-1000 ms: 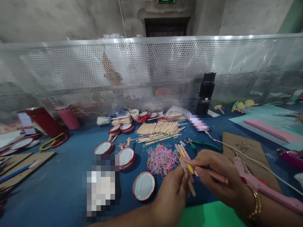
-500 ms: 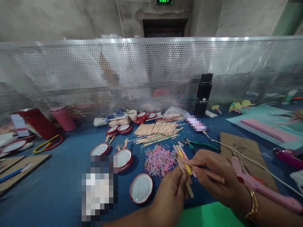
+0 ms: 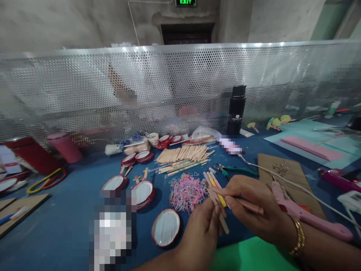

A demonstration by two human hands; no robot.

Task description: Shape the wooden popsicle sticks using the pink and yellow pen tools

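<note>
My left hand (image 3: 200, 229) pinches a wooden craft stick (image 3: 224, 225), which slants with its lower end toward me. The stick's far end looks brown. In my right hand (image 3: 254, 199) is a peach-brown marker (image 3: 254, 207), held like a pen, its tip at the upper part of the stick. Just beyond my fingers lie a yellow marker (image 3: 212, 180) and several pale and pink ones, partly hidden. A heap of colourful small rubber bands (image 3: 187, 192) sits left of them. A round red-rimmed lid (image 3: 166, 228) lies beside my left hand.
Behind the bands is a pile of craft sticks (image 3: 183, 153). Pliers (image 3: 239, 170), a pink glue gun (image 3: 304, 214) with its white cord, and cardboard (image 3: 287, 169) lie right. A black bottle (image 3: 236, 111) stands by the perforated metal screen (image 3: 158, 82). Green sheet (image 3: 254, 256) lies near me.
The whole view has shifted slightly, with the table's things appearing further left. Both hands keep their hold on the stick and marker, and the marker tip stays at the stick's upper part.
</note>
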